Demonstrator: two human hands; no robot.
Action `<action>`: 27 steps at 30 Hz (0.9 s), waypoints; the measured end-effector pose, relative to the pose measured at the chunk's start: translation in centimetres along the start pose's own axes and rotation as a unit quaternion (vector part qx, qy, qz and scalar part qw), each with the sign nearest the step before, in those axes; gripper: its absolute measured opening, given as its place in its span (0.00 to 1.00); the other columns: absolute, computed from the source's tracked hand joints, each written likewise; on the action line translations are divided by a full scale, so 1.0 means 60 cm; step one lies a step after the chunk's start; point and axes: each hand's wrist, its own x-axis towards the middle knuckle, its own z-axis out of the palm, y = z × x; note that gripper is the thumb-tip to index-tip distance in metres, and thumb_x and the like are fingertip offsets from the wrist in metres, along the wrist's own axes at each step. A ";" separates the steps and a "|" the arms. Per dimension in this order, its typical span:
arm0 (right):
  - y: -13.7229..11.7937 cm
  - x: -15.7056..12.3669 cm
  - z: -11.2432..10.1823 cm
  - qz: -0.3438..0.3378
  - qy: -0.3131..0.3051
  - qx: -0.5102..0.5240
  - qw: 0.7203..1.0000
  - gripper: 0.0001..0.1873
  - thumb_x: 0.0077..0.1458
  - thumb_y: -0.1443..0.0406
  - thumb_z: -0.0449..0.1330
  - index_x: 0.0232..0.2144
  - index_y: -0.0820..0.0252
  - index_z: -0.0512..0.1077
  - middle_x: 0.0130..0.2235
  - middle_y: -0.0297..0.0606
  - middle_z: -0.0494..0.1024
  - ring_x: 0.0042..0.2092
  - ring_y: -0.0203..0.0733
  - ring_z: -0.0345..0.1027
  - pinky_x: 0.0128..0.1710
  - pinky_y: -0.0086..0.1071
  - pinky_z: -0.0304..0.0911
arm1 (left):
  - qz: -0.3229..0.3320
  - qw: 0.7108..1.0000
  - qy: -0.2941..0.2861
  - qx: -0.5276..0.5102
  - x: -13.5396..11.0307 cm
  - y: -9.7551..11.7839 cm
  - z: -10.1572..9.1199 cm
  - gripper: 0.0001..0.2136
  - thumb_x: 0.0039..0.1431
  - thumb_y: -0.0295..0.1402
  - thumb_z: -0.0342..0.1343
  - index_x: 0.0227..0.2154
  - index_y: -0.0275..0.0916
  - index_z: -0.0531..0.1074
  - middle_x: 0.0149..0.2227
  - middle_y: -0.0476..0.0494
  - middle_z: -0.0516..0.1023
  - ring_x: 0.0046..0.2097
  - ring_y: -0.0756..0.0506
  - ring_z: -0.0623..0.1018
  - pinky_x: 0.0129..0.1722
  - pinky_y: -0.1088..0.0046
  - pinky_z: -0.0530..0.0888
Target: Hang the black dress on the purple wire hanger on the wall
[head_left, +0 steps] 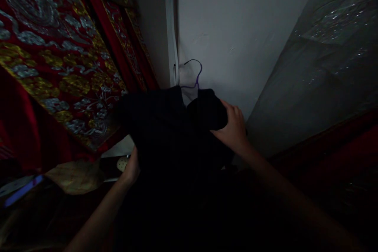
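A black garment (168,138) is spread on a purple wire hanger (197,80), whose hook rises bare above the neckline near the wall. On the garment's right shoulder my right hand (234,128) is closed, with the thumb below and the fingers behind a fold of cloth. Lower down, my left hand (133,167) is at the garment's left side; the cloth hides its fingers. Most of the garment's lower part sinks into darkness, so its shape there cannot be made out.
Red cloth with gold and silver embroidery (67,55) hangs at the left. A grey-white wall (242,19) with a cable (173,27) stands ahead. Shiny transparent plastic (333,47) covers something at the right. At lower left lie a blue-violet strip (23,191) and a tan cloth-like thing (75,177).
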 end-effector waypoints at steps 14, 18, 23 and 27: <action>-0.052 -0.039 -0.026 -0.034 -0.011 0.074 0.997 0.41 0.47 0.63 0.63 0.64 0.53 0.60 0.66 0.44 0.62 0.70 0.64 0.45 0.66 0.62 0.46 | -0.118 0.963 0.180 -0.163 -0.079 -0.084 0.046 0.22 0.50 0.38 0.68 0.49 0.51 0.72 0.53 0.49 0.80 0.62 0.38 0.73 0.63 0.59 0.70; -0.069 -0.146 0.035 0.212 0.048 0.256 0.942 0.15 0.59 0.55 0.56 0.44 0.53 0.73 0.48 0.44 0.77 0.55 0.57 0.69 0.56 0.54 0.64 | -0.220 0.928 0.157 -0.255 -0.103 -0.098 0.047 0.12 0.49 0.38 0.67 0.39 0.47 0.78 0.43 0.47 0.84 0.54 0.36 0.80 0.56 0.59 0.78; -0.128 -0.248 0.115 0.376 -0.175 0.420 0.807 0.21 0.59 0.44 0.54 0.31 0.52 0.73 0.34 0.39 0.78 0.39 0.52 0.73 0.44 0.46 0.70 | -0.290 0.908 0.040 -0.298 -0.146 -0.135 0.024 0.07 0.39 0.37 0.70 0.21 0.44 0.79 0.29 0.45 0.85 0.39 0.33 0.85 0.48 0.55 0.82; -0.161 -0.245 0.115 0.334 -0.193 0.449 0.806 0.18 0.61 0.47 0.54 0.37 0.51 0.74 0.42 0.39 0.79 0.47 0.51 0.72 0.48 0.42 0.68 | -0.297 0.908 0.027 -0.295 -0.170 -0.148 0.014 0.07 0.36 0.37 0.71 0.19 0.45 0.78 0.26 0.46 0.84 0.35 0.34 0.85 0.45 0.54 0.83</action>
